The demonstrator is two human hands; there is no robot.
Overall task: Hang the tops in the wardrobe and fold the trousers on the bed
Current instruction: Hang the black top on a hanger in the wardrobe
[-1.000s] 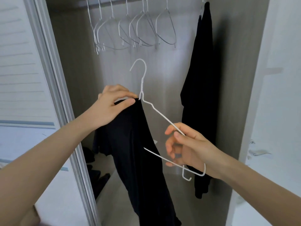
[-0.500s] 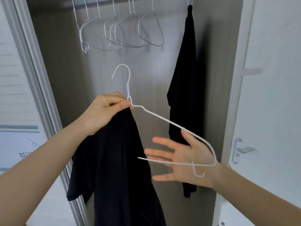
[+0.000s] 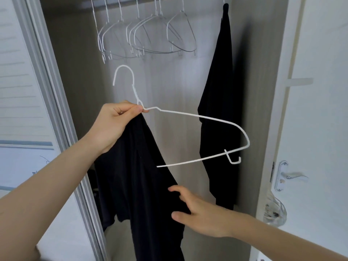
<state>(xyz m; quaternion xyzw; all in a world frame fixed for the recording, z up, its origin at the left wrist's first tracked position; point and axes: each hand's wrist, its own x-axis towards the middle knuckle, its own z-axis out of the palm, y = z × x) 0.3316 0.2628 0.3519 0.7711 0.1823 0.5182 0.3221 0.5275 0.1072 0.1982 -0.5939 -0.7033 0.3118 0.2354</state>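
Observation:
I stand before the open wardrobe. My left hand (image 3: 114,125) pinches the neck of a white wire hanger (image 3: 197,115) together with the top of a black top (image 3: 137,176), which hangs down from that grip. The hanger's right shoulder sticks out bare to the right. My right hand (image 3: 203,213) is lower down, fingers spread, touching the black top's right edge without a clear grip. A second black garment (image 3: 220,110) hangs on the rail at the right.
Several bare wire hangers (image 3: 146,34) hang on the rail at the top. A sliding door frame (image 3: 54,110) borders the wardrobe on the left. A white door (image 3: 320,129) with a lever handle (image 3: 290,176) stands on the right.
My right hand has let go of the hanger's lower bar and dropped down to the black top's edge. The hanger has swung level in my left hand.

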